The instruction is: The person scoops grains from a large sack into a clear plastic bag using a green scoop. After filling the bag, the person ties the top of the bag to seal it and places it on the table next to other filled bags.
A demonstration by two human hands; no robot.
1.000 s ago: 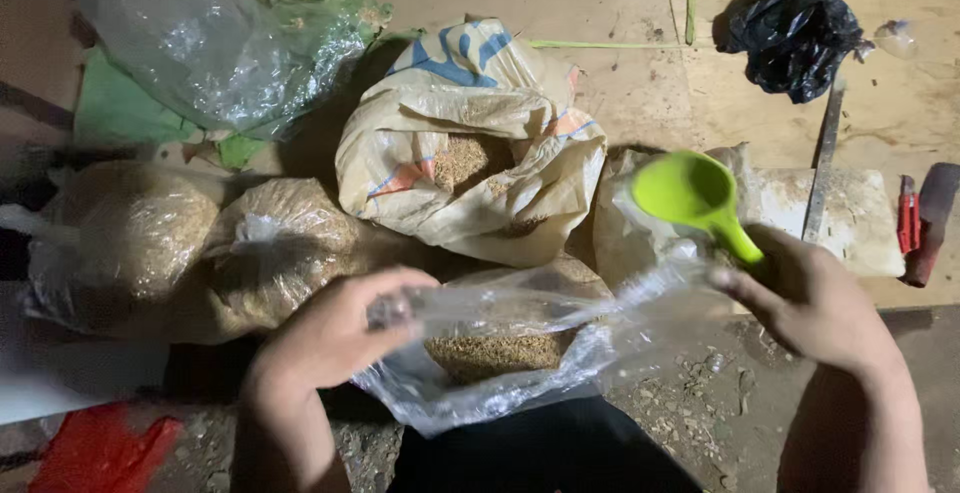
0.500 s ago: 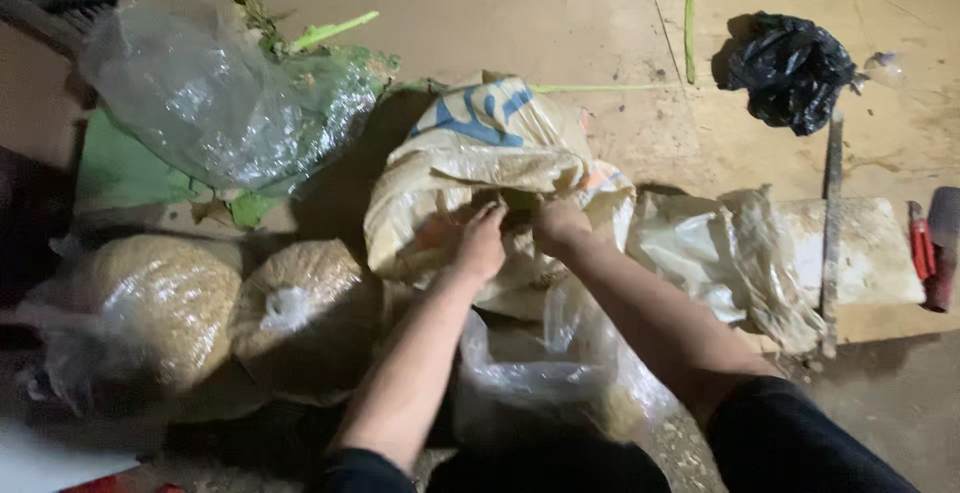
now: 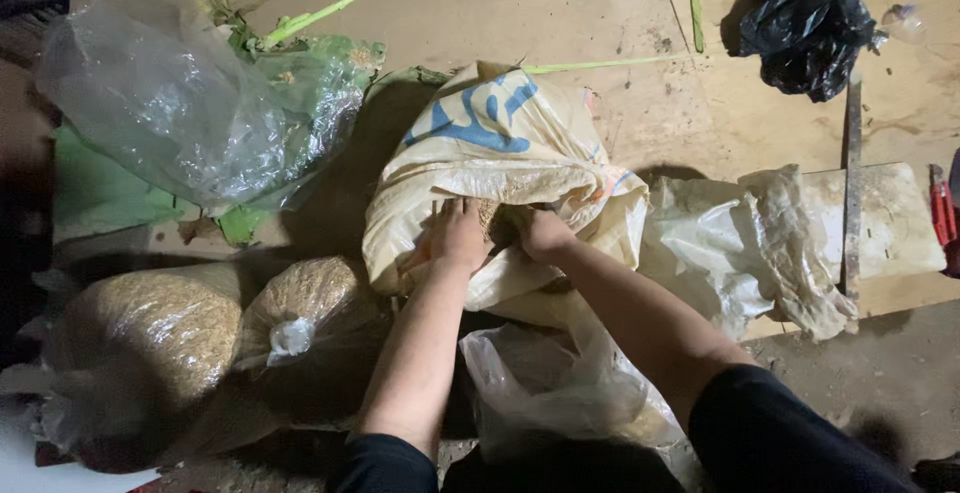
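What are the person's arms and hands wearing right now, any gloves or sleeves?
No gloves: the left hand and right hand are bare, as are both forearms. Dark sleeves sit pushed up near the elbows. No rings, watch or bands show.

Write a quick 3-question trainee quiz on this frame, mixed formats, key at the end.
1. True or false: both hands are at the mouth of the woven sack.
2. Multiple choice: what lies right in front of the person, between the forearms? A) a clear plastic bag B) a metal bucket C) a cardboard box
3. Short answer: what colour is the crumpled bag at the top right of the wooden floor?

Key
1. True: the left hand and the right hand both reach into its opening.
2. A
3. Black.
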